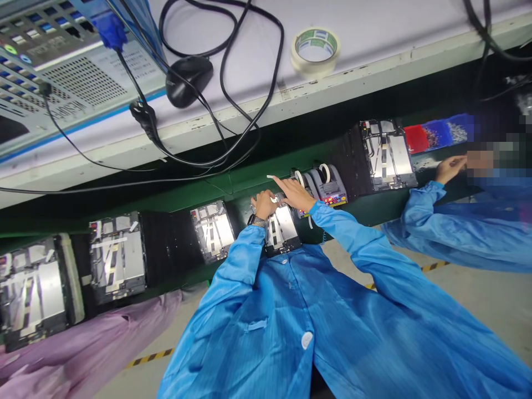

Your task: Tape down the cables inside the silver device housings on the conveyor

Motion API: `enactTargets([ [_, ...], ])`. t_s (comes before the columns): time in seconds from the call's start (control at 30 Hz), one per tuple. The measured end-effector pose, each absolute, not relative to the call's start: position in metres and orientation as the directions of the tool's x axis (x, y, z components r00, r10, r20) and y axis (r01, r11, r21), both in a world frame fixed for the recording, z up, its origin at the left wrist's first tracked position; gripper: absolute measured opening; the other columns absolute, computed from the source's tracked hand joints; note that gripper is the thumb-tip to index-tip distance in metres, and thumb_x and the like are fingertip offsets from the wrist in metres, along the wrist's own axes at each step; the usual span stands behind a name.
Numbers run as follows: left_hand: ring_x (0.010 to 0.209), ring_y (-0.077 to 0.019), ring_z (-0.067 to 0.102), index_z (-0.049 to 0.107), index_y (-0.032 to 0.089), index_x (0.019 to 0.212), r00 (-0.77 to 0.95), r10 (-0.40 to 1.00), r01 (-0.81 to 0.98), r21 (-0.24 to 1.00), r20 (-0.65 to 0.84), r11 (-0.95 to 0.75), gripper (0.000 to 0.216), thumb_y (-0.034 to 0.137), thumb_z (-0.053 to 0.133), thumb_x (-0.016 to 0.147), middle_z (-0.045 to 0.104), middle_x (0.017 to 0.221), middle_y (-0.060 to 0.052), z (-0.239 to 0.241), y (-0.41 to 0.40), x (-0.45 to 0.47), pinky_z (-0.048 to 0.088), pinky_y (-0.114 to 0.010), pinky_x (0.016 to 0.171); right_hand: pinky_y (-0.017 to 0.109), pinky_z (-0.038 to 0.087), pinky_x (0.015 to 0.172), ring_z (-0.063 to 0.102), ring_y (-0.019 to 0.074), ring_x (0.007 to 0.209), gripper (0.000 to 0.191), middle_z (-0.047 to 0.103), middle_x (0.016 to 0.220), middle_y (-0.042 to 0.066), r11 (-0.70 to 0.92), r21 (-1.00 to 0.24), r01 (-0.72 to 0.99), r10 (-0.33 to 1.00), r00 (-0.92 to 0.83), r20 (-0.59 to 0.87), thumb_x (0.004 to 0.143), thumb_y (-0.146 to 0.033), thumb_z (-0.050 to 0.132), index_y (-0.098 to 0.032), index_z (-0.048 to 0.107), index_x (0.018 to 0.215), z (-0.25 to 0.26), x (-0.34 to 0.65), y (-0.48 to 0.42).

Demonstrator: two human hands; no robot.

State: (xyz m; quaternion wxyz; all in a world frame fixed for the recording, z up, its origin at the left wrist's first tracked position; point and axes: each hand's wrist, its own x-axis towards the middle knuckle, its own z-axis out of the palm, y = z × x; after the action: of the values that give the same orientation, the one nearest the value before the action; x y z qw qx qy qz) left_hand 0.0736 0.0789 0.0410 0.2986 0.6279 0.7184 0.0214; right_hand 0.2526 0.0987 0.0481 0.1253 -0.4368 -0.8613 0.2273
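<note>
An opened tablet-like device [282,228] lies face-on right in front of the person, close against the blue smock [286,321], its silvery inner panels showing. The left hand [265,204], with a dark wristwatch [251,219] at the cuff, rests over the upper part of that device, fingers bent; I cannot tell whether they pinch anything. The right hand [296,194] reaches in from the other side with fingers extended, a short white strip [270,177] at one fingertip (pinched or merely stuck there, I cannot tell).

Just beside the right hand stand grey tape dispensers [336,187], the nearer display lit red. Another opened device [213,230] lies near the left hand, and two more lie farther left, by a pink sleeve [137,327]. To the right, past the dispensers, one more sits near a co-worker's hand [449,167]. On the white shelf [366,39] above are a roll of tape [315,67], a black mouse [189,80] and a computer case [87,80].
</note>
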Motion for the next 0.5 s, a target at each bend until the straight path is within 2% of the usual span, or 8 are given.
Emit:
enactTargets([
  [0.13, 0.126, -0.0314, 0.055, 0.059, 0.026, 0.093, -0.048, 0.902, 0.895, 0.383, -0.429, 0.23, 0.029, 0.04, 0.081, 0.081, 0.068, 0.123, -0.007, 0.041, 0.083, 0.074, 0.032, -0.049, 0.11, 0.052, 0.045, 0.108, 0.054, 0.0338, 0.123, 0.096, 0.059, 0.133, 0.015, 0.406, -0.636, 0.656, 0.861, -0.507, 0.027, 0.09, -0.021, 0.069, -0.023, 0.014, 0.169, 0.046, 0.259, 0.1],
  [0.27, 0.127, -0.031, 0.056, 0.06, 0.026, 0.092, -0.062, 0.886, 0.889, 0.378, -0.459, 0.258, 0.03, 0.04, 0.083, 0.078, 0.068, 0.123, -0.006, 0.041, 0.087, 0.073, 0.033, -0.05, 0.11, 0.04, 0.05, 0.099, 0.062, 0.0232, 0.102, 0.082, 0.066, 0.112, 0.007, 0.234, -0.785, 0.574, 0.927, -0.375, 0.002, 0.092, -0.015, 0.06, -0.023, 0.026, 0.166, 0.048, 0.266, 0.103],
  [0.37, 0.128, -0.0313, 0.055, 0.061, 0.026, 0.091, -0.062, 0.87, 0.89, 0.368, -0.489, 0.271, 0.032, 0.041, 0.085, 0.076, 0.069, 0.124, -0.006, 0.04, 0.091, 0.072, 0.033, -0.051, 0.111, 0.029, 0.05, 0.083, 0.062, 0.017, 0.083, 0.077, 0.067, 0.092, 0.0, 0.174, -0.835, 0.522, 0.887, -0.452, -0.098, 0.086, -0.008, 0.06, -0.02, 0.038, 0.159, 0.05, 0.266, 0.107],
  [0.5, 0.129, -0.0315, 0.056, 0.061, 0.026, 0.091, -0.066, 0.853, 0.886, 0.363, -0.518, 0.289, 0.031, 0.041, 0.084, 0.075, 0.071, 0.123, -0.005, 0.04, 0.095, 0.071, 0.032, -0.052, 0.111, 0.023, 0.047, 0.075, 0.061, 0.0147, 0.076, 0.076, 0.067, 0.08, -0.004, 0.123, -0.841, 0.527, 0.82, -0.531, -0.213, 0.08, -0.005, 0.065, -0.017, 0.047, 0.153, 0.047, 0.26, 0.111],
])
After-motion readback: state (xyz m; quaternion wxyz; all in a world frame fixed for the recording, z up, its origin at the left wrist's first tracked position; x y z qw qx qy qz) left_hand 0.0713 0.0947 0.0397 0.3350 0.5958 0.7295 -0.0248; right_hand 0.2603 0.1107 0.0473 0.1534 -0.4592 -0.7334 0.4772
